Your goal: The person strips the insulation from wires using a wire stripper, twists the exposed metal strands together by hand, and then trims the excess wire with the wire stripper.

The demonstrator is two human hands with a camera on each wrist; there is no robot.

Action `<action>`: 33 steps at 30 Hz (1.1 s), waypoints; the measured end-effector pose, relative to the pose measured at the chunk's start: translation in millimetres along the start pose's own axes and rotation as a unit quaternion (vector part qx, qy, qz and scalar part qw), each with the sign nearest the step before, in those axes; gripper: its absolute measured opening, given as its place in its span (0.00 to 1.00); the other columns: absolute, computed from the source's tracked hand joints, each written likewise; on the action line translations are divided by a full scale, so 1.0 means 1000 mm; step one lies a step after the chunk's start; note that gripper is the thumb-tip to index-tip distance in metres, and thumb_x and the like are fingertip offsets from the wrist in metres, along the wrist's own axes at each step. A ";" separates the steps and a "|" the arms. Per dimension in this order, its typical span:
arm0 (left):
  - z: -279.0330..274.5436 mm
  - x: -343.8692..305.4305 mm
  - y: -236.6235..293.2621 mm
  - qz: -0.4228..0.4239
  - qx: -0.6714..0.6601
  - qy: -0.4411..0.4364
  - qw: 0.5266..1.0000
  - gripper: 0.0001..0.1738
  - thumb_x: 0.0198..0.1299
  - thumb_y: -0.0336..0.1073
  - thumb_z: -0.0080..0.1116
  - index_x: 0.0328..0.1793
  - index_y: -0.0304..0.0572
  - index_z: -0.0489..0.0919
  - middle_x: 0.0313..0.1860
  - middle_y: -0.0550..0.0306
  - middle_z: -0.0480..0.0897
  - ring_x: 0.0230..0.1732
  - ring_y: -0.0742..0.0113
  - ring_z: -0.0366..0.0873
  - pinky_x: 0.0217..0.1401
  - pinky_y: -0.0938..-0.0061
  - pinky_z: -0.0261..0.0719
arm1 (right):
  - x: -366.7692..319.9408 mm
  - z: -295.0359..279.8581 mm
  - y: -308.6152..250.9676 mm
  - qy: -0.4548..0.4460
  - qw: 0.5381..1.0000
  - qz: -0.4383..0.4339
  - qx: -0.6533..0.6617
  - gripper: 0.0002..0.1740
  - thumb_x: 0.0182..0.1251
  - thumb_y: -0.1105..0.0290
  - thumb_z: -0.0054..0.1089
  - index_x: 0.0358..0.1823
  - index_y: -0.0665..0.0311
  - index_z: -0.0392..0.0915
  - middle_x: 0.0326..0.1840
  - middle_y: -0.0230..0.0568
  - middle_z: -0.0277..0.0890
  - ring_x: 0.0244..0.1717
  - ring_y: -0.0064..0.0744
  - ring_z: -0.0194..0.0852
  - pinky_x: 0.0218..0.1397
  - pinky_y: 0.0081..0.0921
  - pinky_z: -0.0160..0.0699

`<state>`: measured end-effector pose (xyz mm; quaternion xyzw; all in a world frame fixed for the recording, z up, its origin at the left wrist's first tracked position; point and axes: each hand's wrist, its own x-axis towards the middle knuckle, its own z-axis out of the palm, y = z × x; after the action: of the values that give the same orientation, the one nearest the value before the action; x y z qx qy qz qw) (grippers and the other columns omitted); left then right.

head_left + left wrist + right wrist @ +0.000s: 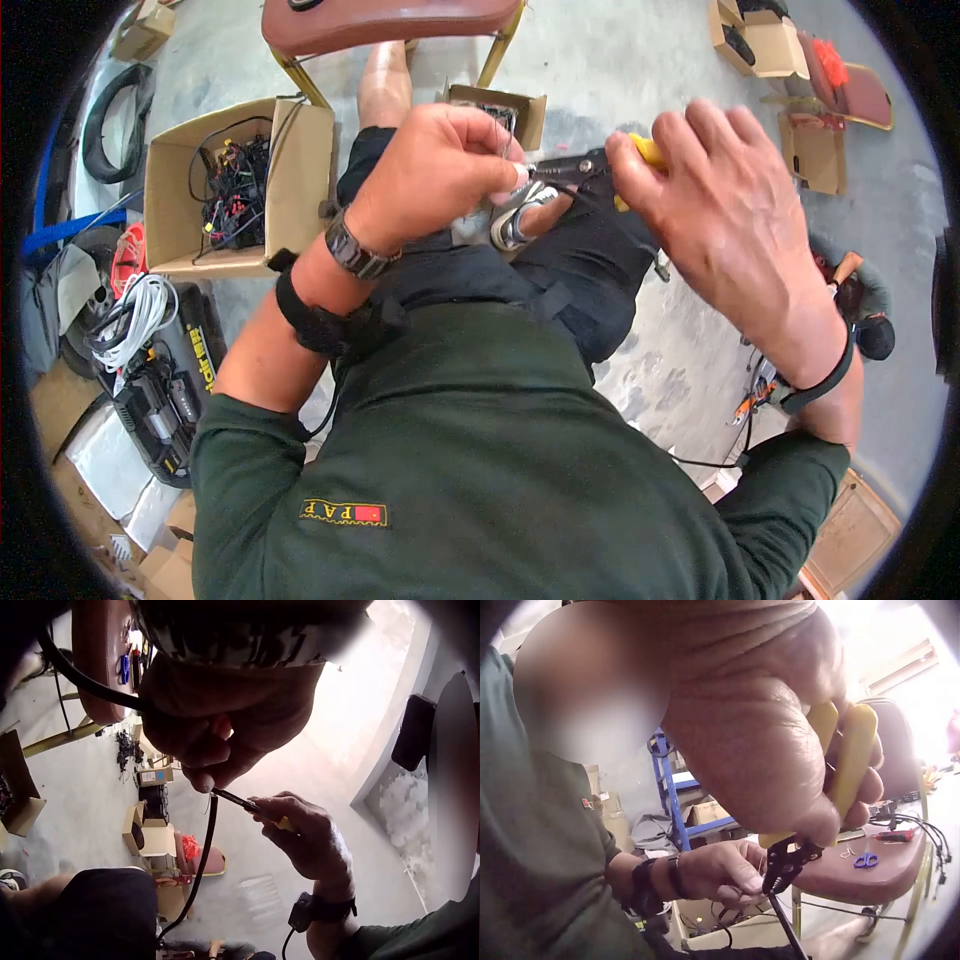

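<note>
In the head view my left hand [430, 170] pinches thin wire at the end of a black cable [208, 851], thumb against the fingers. My right hand [725, 195] grips wire strippers [572, 166] by their yellow handles [855, 754]. The dark jaws reach toward the left fingertips and meet the cable end there. Seen from the right wrist, the jaws are around the wire close beside the left thumb, and the cable slants down from them. Fine strands show at the left fingertips in the left wrist view. Part of the wire is hidden by the fingers.
A cardboard box [165, 200] of tangled wires stands at the left. Ahead is a padded chair [390, 25]; blue scissors [866, 860] lie on its seat. A smaller box [530, 120] sits beneath. White coiled cable [135, 320] lies far left, and another person [865, 285] is at the right.
</note>
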<state>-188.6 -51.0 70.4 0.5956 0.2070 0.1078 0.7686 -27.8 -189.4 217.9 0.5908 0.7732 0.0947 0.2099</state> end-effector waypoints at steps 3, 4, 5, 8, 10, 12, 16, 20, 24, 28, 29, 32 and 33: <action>-0.004 -0.001 0.009 -0.069 0.017 -0.004 0.997 0.06 0.56 0.31 0.66 0.38 0.37 0.83 0.24 0.65 0.81 0.18 0.84 0.67 0.19 0.86 0.59 | 0.003 0.005 0.000 0.007 0.999 -0.013 -0.030 0.22 0.55 0.71 0.56 0.54 0.57 0.75 0.36 0.35 0.67 0.42 0.36 0.69 0.47 0.32 0.66; -0.006 0.000 0.011 -0.059 0.000 -0.004 0.998 0.07 0.56 0.31 0.66 0.39 0.37 0.83 0.24 0.64 0.81 0.18 0.84 0.67 0.19 0.87 0.60 | 0.002 0.010 0.004 0.026 1.000 -0.006 -0.007 0.19 0.56 0.69 0.56 0.52 0.57 0.75 0.36 0.35 0.68 0.42 0.35 0.69 0.47 0.31 0.66; -0.007 -0.001 0.007 -0.054 -0.020 -0.002 0.998 0.07 0.56 0.31 0.66 0.39 0.37 0.83 0.24 0.64 0.81 0.18 0.84 0.67 0.20 0.87 0.60 | 0.000 0.019 0.008 0.043 0.999 -0.003 0.019 0.17 0.57 0.68 0.56 0.49 0.56 0.76 0.35 0.35 0.69 0.42 0.35 0.70 0.47 0.31 0.66; -0.013 -0.002 -0.003 -0.047 -0.062 0.001 0.997 0.08 0.55 0.30 0.67 0.41 0.38 0.83 0.25 0.66 0.80 0.19 0.84 0.68 0.21 0.87 0.62 | -0.013 0.034 0.022 0.026 0.979 0.046 0.198 0.18 0.58 0.74 0.57 0.51 0.57 0.77 0.39 0.39 0.75 0.44 0.40 0.75 0.47 0.34 0.70; -0.015 -0.002 -0.006 -0.043 -0.073 -0.006 0.996 0.09 0.54 0.30 0.68 0.42 0.38 0.83 0.25 0.67 0.80 0.20 0.84 0.68 0.22 0.87 0.63 | -0.024 0.046 0.027 0.017 0.919 0.106 0.381 0.21 0.57 0.77 0.58 0.54 0.59 0.76 0.42 0.42 0.78 0.45 0.45 0.77 0.48 0.38 0.73; -0.019 0.000 -0.008 -0.051 -0.068 -0.008 0.996 0.10 0.54 0.30 0.69 0.42 0.39 0.83 0.26 0.68 0.79 0.21 0.84 0.69 0.23 0.87 0.64 | -0.035 0.051 0.022 -0.036 0.833 0.184 0.521 0.19 0.63 0.77 0.59 0.57 0.62 0.75 0.43 0.39 0.80 0.46 0.36 0.79 0.49 0.34 0.75; -0.023 0.006 -0.012 -0.049 -0.059 -0.019 0.997 0.10 0.53 0.30 0.70 0.41 0.38 0.83 0.26 0.68 0.79 0.22 0.84 0.69 0.24 0.87 0.65 | -0.058 0.080 -0.008 -0.087 0.545 0.234 0.801 0.16 0.71 0.73 0.57 0.58 0.68 0.73 0.46 0.33 0.79 0.48 0.23 0.76 0.55 0.23 0.74; -0.021 0.007 -0.011 -0.055 -0.064 -0.016 0.996 0.09 0.53 0.29 0.69 0.41 0.37 0.83 0.26 0.68 0.79 0.21 0.83 0.69 0.23 0.87 0.64 | -0.066 0.117 -0.047 -0.111 0.484 0.215 0.841 0.16 0.71 0.69 0.58 0.56 0.68 0.72 0.50 0.40 0.80 0.51 0.25 0.76 0.55 0.24 0.73; -0.022 0.007 -0.017 -0.053 -0.073 -0.029 0.995 0.08 0.55 0.28 0.67 0.40 0.35 0.83 0.26 0.66 0.79 0.21 0.82 0.68 0.22 0.86 0.63 | -0.053 0.146 -0.089 -0.106 0.385 0.187 0.897 0.18 0.72 0.67 0.58 0.59 0.68 0.71 0.50 0.39 0.79 0.51 0.26 0.77 0.56 0.25 0.75; -0.021 0.004 -0.012 -0.069 -0.099 -0.033 0.992 0.06 0.56 0.30 0.68 0.37 0.37 0.84 0.23 0.67 0.78 0.21 0.82 0.68 0.22 0.86 0.63 | -0.033 0.168 -0.107 -0.045 0.252 0.141 0.956 0.17 0.71 0.69 0.59 0.57 0.67 0.72 0.55 0.46 0.79 0.55 0.36 0.79 0.60 0.31 0.76; -0.022 0.002 -0.013 -0.074 -0.110 -0.038 0.990 0.06 0.56 0.30 0.68 0.37 0.37 0.84 0.23 0.67 0.78 0.20 0.82 0.68 0.22 0.86 0.63 | -0.029 0.172 -0.107 -0.038 0.236 0.127 0.963 0.17 0.70 0.70 0.59 0.56 0.67 0.72 0.56 0.47 0.79 0.56 0.39 0.79 0.61 0.32 0.76; -0.025 0.001 -0.014 -0.084 -0.141 -0.053 0.985 0.05 0.56 0.29 0.66 0.37 0.36 0.83 0.24 0.65 0.77 0.19 0.81 0.66 0.21 0.85 0.61 | -0.024 0.181 -0.108 -0.033 0.197 0.134 0.971 0.15 0.67 0.73 0.62 0.53 0.67 0.74 0.54 0.49 0.80 0.57 0.46 0.80 0.63 0.38 0.75; -0.025 0.000 -0.014 -0.085 -0.146 -0.057 0.984 0.06 0.56 0.28 0.65 0.38 0.34 0.82 0.24 0.65 0.77 0.19 0.81 0.65 0.21 0.85 0.60 | -0.022 0.184 -0.105 -0.035 0.190 0.132 0.972 0.15 0.66 0.74 0.62 0.53 0.67 0.74 0.53 0.49 0.81 0.56 0.46 0.80 0.63 0.39 0.75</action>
<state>-200.4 -33.3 51.9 0.4620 0.1945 0.0368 0.8645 -34.8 -258.9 16.8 0.4218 0.1536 -0.7268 -0.5199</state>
